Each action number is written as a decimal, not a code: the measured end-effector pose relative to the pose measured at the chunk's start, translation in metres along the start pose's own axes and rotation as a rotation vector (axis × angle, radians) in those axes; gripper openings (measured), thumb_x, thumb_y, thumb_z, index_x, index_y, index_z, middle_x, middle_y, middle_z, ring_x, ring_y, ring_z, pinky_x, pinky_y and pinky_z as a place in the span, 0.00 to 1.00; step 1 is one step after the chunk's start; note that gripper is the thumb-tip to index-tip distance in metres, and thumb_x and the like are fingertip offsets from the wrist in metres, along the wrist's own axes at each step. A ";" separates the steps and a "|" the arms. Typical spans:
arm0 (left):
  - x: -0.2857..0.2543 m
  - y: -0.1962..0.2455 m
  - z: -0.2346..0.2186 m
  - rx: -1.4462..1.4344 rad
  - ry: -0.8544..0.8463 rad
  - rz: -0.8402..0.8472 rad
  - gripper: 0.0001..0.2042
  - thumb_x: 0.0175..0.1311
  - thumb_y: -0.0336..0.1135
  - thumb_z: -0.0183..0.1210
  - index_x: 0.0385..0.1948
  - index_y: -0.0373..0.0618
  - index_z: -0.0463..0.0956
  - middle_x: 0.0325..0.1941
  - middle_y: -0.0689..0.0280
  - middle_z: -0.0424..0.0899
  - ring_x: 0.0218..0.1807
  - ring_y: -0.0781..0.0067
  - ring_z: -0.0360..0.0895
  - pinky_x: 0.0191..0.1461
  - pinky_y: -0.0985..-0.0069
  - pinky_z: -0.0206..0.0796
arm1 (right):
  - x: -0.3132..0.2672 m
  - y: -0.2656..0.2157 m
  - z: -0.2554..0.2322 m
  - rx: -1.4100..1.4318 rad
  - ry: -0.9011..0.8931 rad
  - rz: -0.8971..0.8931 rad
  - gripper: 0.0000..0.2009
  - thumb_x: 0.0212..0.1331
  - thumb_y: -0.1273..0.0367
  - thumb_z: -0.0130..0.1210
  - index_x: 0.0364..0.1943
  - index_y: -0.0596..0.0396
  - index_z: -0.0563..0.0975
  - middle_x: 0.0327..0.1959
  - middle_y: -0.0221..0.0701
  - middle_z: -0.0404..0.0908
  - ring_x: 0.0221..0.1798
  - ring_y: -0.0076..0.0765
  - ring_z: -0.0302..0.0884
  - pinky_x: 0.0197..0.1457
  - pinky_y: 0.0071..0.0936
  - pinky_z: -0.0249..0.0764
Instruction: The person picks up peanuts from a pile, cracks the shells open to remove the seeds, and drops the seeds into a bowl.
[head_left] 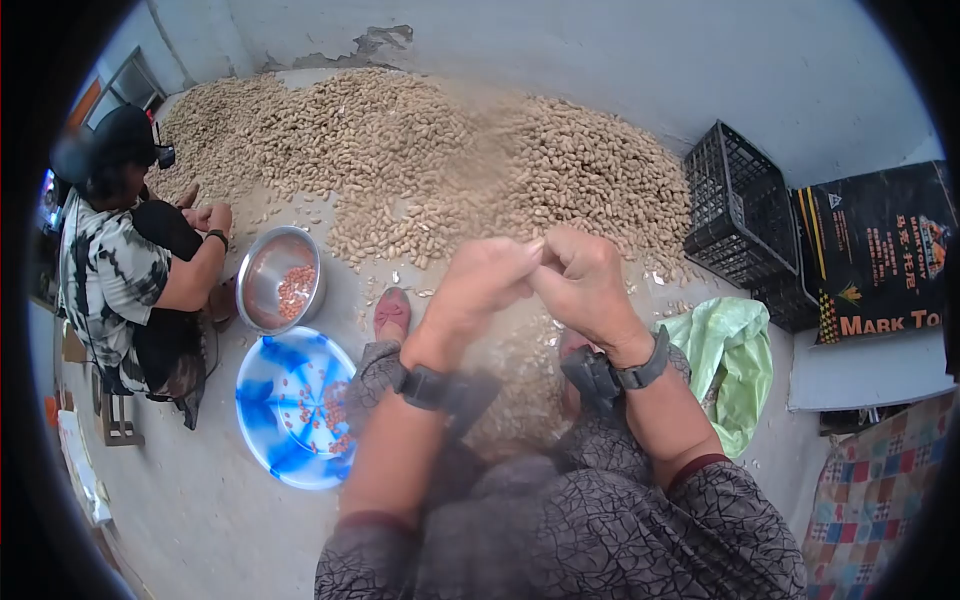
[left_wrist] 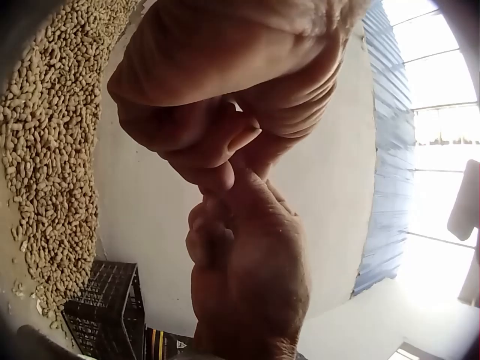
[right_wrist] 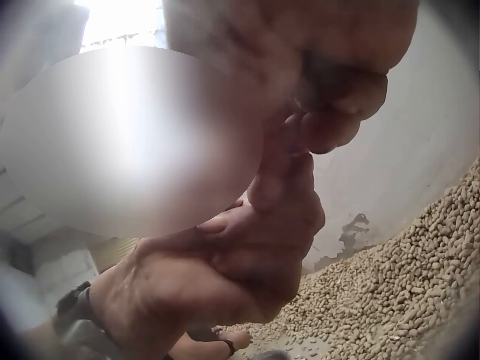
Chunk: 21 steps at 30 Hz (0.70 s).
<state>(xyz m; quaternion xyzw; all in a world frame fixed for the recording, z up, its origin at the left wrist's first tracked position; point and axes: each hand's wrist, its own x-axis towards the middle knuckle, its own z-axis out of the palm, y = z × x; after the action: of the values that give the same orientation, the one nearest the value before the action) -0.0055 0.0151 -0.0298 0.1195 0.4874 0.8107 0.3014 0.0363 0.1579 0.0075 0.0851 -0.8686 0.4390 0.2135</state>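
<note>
A black "MARK TO" sack (head_left: 860, 270) stands beside the black plastic crate (head_left: 738, 215). Left hand (head_left: 480, 290) and right hand (head_left: 590, 290) meet, curled; grip contents hidden.

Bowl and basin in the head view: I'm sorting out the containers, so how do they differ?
The bowl is plain shiny metal; the basin is patterned blue and white. The basin looks wider than the bowl. The bowl's kernels lie in one cluster; the basin's are more scattered. Both are round, open-topped and hold reddish kernels.
</note>
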 end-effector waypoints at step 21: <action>-0.006 0.014 0.011 0.252 0.236 -0.071 0.16 0.66 0.43 0.50 0.28 0.37 0.75 0.18 0.71 0.72 0.14 0.90 0.56 0.14 0.90 0.42 | 0.000 -0.004 -0.020 0.390 -0.211 0.183 0.06 0.47 0.72 0.62 0.23 0.60 0.77 0.18 0.21 0.73 0.21 0.11 0.63 0.23 0.13 0.59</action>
<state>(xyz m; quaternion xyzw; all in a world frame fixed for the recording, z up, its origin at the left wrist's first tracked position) -0.0006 0.0145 -0.0114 0.0432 0.6212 0.7404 0.2531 0.0431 0.1717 0.0210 0.0913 -0.7890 0.6046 0.0603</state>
